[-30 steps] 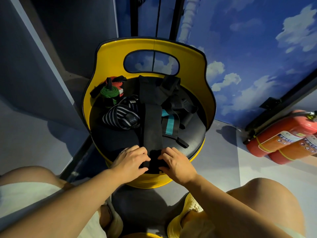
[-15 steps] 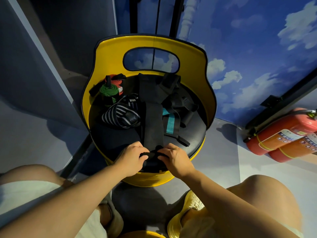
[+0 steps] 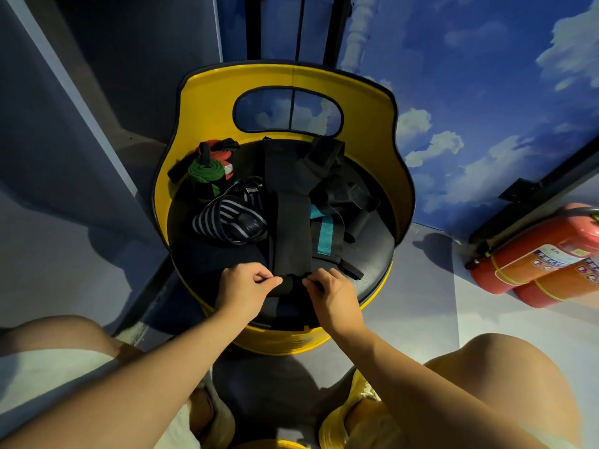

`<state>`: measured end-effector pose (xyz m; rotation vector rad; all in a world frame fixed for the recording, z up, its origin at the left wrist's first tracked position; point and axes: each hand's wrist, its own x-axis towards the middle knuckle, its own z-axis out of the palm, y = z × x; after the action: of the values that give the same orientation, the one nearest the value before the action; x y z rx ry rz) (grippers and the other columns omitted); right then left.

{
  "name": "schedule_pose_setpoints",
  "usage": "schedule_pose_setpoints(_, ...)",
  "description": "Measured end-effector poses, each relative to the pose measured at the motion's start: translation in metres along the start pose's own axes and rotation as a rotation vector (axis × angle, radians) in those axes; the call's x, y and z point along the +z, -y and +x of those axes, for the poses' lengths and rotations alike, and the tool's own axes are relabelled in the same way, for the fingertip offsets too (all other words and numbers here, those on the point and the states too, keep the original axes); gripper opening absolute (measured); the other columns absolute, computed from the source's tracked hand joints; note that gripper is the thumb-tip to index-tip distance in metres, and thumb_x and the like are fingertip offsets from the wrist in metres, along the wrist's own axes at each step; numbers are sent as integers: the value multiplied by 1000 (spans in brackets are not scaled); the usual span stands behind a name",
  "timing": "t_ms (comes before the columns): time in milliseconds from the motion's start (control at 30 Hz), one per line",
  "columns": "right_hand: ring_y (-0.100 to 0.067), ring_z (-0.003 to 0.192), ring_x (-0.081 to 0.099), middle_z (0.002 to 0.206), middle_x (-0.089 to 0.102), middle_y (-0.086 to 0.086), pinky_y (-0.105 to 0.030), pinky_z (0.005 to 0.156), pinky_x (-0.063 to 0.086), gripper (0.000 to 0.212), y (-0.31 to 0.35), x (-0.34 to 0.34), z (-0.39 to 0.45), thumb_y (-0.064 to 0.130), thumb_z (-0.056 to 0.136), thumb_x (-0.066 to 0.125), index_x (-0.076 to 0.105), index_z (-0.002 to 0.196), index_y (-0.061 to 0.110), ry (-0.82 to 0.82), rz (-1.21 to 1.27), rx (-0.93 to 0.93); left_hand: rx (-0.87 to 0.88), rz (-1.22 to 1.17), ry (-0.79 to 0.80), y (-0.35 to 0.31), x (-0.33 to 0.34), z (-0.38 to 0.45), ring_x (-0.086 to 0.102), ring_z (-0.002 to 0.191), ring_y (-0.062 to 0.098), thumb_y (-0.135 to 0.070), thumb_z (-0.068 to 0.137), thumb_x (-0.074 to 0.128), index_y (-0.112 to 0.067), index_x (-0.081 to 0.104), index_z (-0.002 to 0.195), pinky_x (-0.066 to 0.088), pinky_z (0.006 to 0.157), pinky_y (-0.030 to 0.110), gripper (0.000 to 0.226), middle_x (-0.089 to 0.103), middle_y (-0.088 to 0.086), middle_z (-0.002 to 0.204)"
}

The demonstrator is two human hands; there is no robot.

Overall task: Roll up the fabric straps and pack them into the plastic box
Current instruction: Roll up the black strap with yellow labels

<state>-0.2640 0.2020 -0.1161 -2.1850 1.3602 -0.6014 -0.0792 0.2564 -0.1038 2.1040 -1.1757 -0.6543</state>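
**Both hands pinch the rolled end of the black strap**

Compared with half a second ago, the hands have drawn slightly apart and their fingers have lifted off the roll, pinching only its ends. From the left: one green rolled strap (image 3: 206,170) stands at the seat's back left, with a red-and-white one (image 3: 223,150) behind it; one striped strap (image 3: 228,218) lies loose beside it. The left hand (image 3: 243,290) pinches the left end of the black strap (image 3: 290,218), its grip clamped on the fabric. That wide, dark strap runs flat down the middle of the yellow chair (image 3: 207,102), rolled at its near end. The right hand (image 3: 330,294) pinches the right end. One teal-striped strap (image 3: 325,236) lies tangled to the right. Two red fire extinguishers (image 3: 544,254) lie on the floor.
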Motion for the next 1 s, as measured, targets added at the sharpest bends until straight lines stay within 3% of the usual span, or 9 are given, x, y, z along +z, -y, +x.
schedule_pose_setpoints(100, -18, 97, 61, 112, 60, -3, -28, 82, 54, 33, -3, -7, -4, 26, 93, 67, 66, 123, 11, 112, -22, -54, 75, -10, 68, 6, -1, -3, 68, 86, 4, -38, 77, 86, -22, 77, 91, 57, 72, 25, 23, 71, -12, 88)
schedule_pose_setpoints(167, -21, 107, 60, 120, 58, -4, -28, 91, 53, 41, -5, -9, -3, 16, 92, 68, 62, 131, 10, 168, -39, -53, 124, 34, 135, 9, -3, -4, 66, 93, 9, -32, 77, 87, -20, 74, 104, 58, 81, 29, 32, 66, -10, 95)
schedule_pose_setpoints(333, -23, 112, 59, 123, 60, -4, -26, 96, 46, 39, -2, -10, 5, 14, 93, 69, 63, 132, 11, 149, -16, 17, 189, 80, 125, 8, -4, -1, 62, 95, 12, -25, 86, 79, -18, 73, 114, 53, 82, 28, 29, 64, -6, 100)
schedule_pose_setpoints(567, -22, 127, 51, 138, 53, -7, -24, 107, 38, 39, 3, -9, 6, 17, 98, 63, 61, 135, 8, 186, 47, 105, -36, -53, 99, 3, 1, -1, 63, 110, 15, -27, 90, 75, -16, 73, 117, 46, 87, 24, 29, 67, -5, 115)
schedule_pose_setpoints(767, -20, 125, 59, 135, 63, -5, -35, 107, 49, 42, 7, -6, 11, 11, 98, 62, 59, 139, 15, 191, 304, 297, -227, -272, 53, 1, 8, 0, 63, 112, 12, -22, 88, 78, -24, 72, 118, 46, 90, 24, 30, 70, -5, 118)
schedule_pose_setpoints(867, -17, 123, 60, 132, 64, -2, -31, 106, 50, 41, 7, -13, 13, 12, 98, 63, 60, 138, 17, 235, 322, 285, -272, -333, 101, 7, 5, 0, 62, 113, 12, -22, 84, 81, -27, 71, 113, 47, 94, 26, 32, 68, -7, 115)
schedule_pose_setpoints(1000, -18, 123, 59, 132, 63, -3, -17, 99, 44, 38, 6, -19, 17, 16, 99, 62, 60, 137, 14, 288, 193, 211, -239, -242, 113, 10, 2, 2, 63, 107, 10, -29, 83, 82, -28, 72, 106, 48, 89, 25, 24, 69, -9, 109)
